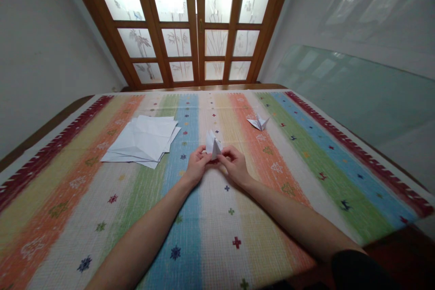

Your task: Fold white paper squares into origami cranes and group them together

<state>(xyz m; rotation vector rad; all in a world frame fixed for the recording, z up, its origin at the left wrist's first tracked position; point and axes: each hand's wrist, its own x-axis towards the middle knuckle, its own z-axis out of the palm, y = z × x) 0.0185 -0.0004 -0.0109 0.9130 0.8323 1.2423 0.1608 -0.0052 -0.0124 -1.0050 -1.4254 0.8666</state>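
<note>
Cloth (306, 167) in bright stripes is covering the table (50, 125) from edge to edge, and wooden doors (197, 22) with frosted panes are standing shut beyond its far end. A glass sheet (356, 95) is leaning against the wall on the right. On the left half of the cloth a loose stack of white sheets (142, 140) is lying flat, well apart from the hands.

Both forearms are reaching in from the near edge and meeting near the middle of the table. The left hand (196, 165) and the right hand (234, 165) are resting on the cloth with fingers curled in, each pinching the lower edge of a small white paper (213, 145). The paper is standing upright between them, already folded into a narrow pointed shape of several layers. Farther off to the right a small folded figure (258, 122) is sitting alone on an orange stripe, wings spread.

By the look of it, the folding is sitting somewhere past its middle: the body is formed and the fine shaping is not yet done. A further crease would be calling for a steady pinch from one hand while the other is working a single flap, with the layers kept aligned. Which flap, I cannot tell at this size.
</note>
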